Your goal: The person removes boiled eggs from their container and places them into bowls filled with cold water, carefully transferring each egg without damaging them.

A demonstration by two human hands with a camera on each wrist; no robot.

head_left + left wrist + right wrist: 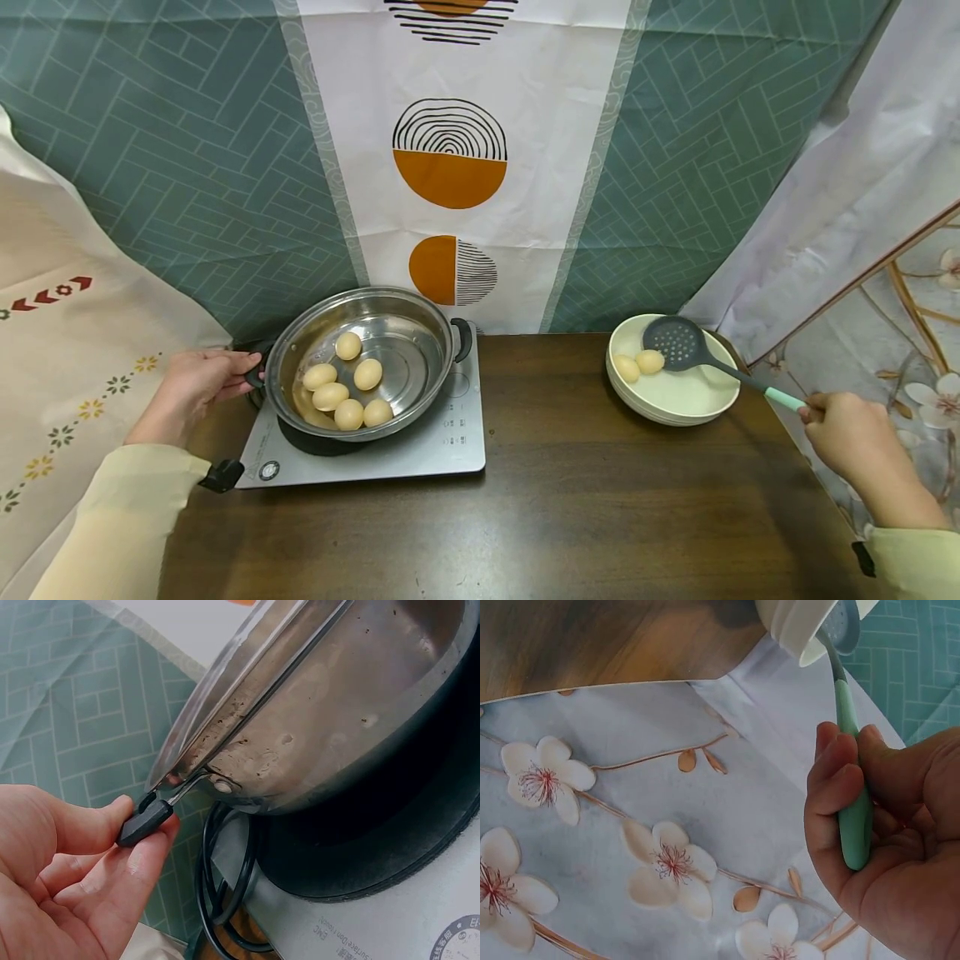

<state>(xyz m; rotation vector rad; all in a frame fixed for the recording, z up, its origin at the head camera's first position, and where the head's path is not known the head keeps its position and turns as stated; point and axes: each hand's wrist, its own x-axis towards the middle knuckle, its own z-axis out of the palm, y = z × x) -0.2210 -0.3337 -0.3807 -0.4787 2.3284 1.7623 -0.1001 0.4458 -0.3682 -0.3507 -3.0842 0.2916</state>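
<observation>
At the left, a wide steel pan (pixel 405 367) holds several pale, egg-like balls (pixel 367 374). My left hand (pixel 197 385) pinches the pan's black side handle (pixel 146 823) between thumb and fingers; the left wrist view shows the pan tilted over the black hob ring. Far to the right, my right hand (pixel 855 433) grips the green handle (pixel 847 750) of a grey slotted skimmer (pixel 678 343). The skimmer's perforated head is over a cream bowl (pixel 690 404), beside two balls (pixel 637 364) lying in it. More bowl rims show beneath, so the bowls look stacked.
The pan is on a silver induction cooker (pixel 457 442) with a black cable (pixel 206 877) behind it. Brown wooden table (pixel 540 500) lies between cooker and bowl. Patterned cloths hang at the back and left; a floral panel (pixel 667 795) borders the right.
</observation>
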